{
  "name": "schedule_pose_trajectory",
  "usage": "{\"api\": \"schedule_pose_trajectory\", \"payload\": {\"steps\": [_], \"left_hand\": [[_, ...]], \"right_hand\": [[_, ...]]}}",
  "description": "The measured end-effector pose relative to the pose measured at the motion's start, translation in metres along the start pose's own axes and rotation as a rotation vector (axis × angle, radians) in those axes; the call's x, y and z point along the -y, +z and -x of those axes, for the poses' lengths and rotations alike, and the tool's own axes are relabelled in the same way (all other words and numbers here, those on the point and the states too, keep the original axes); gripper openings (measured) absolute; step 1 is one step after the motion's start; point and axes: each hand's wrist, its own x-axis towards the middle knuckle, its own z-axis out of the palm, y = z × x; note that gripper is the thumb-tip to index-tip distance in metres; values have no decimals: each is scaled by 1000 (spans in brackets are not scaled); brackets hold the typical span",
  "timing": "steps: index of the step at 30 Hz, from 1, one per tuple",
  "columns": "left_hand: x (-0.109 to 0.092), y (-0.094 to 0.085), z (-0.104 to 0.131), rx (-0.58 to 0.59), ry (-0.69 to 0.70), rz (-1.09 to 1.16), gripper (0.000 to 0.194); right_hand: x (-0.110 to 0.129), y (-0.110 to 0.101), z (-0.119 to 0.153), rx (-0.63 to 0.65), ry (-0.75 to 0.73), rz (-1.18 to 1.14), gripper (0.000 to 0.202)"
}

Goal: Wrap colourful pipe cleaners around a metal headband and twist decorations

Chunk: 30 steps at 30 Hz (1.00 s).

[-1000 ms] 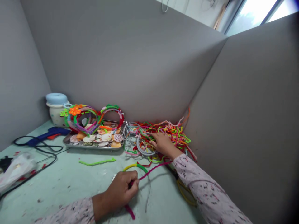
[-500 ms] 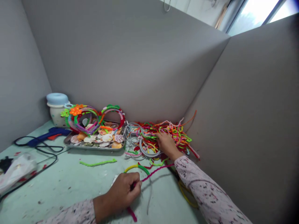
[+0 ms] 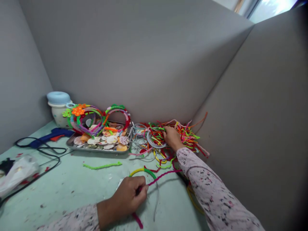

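Observation:
My left hand is closed around a magenta pipe cleaner near the table's front. One end sticks out below the fist; the other runs right, towards my right sleeve. Behind the fist, a wire hoop wrapped in yellow and green curves up, with a bare grey wire end hanging to its right. My right hand reaches into a heap of coloured pipe cleaners. Its fingers are curled in among the strands, fingertips hidden, and what they pinch cannot be made out. A coil of grey wire lies beside these fingers.
A metal tray of seashells stands at the back, with decorated headbands on it. Left are a blue glue gun, its black cord, a lidded jar and a plastic bag. A green pipe cleaner lies mid-table. Grey partitions enclose the table.
My right hand has moved farther back into the heap, and the wire coil has shifted back beside it. A yellow loop now shows in front of the heap. My left hand keeps its hold.

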Motion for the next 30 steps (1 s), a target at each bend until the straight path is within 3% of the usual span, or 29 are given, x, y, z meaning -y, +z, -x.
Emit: {"api": "schedule_pose_trajectory", "payload": {"steps": [3,6,9,12,13,15,19,21,24,30], "left_hand": [[0,-1,0,-22,-14,40,29],[1,-3,-1,-59,-26,93,31],[1,-7,-3,-143,-54,156,33],[-1,-12,-5,-236,-118,207,35],[-2,-13,-6,-261,-127,216,35],[-4,-14,-5,-304,-143,230,35],[-8,-11,-2,-246,-95,180,34],[-8,-9,-1,-186,-50,135,33],[-7,-7,0,-121,-22,76,32],[-3,-6,-2,-103,-29,56,35]], "right_hand": [[1,-7,9,20,-43,-23,38],[-1,-30,22,-24,-143,-73,42],[1,-58,50,-274,-172,-203,26],[12,-73,96,-499,-2,-444,20],[18,-73,113,-537,56,-510,21],[32,-65,141,-470,128,-650,25],[60,-39,163,-77,368,-1131,35],[68,-30,161,-15,476,-1369,42],[72,-22,155,-123,563,-1565,42],[58,-10,157,-280,693,-1772,32]]}}
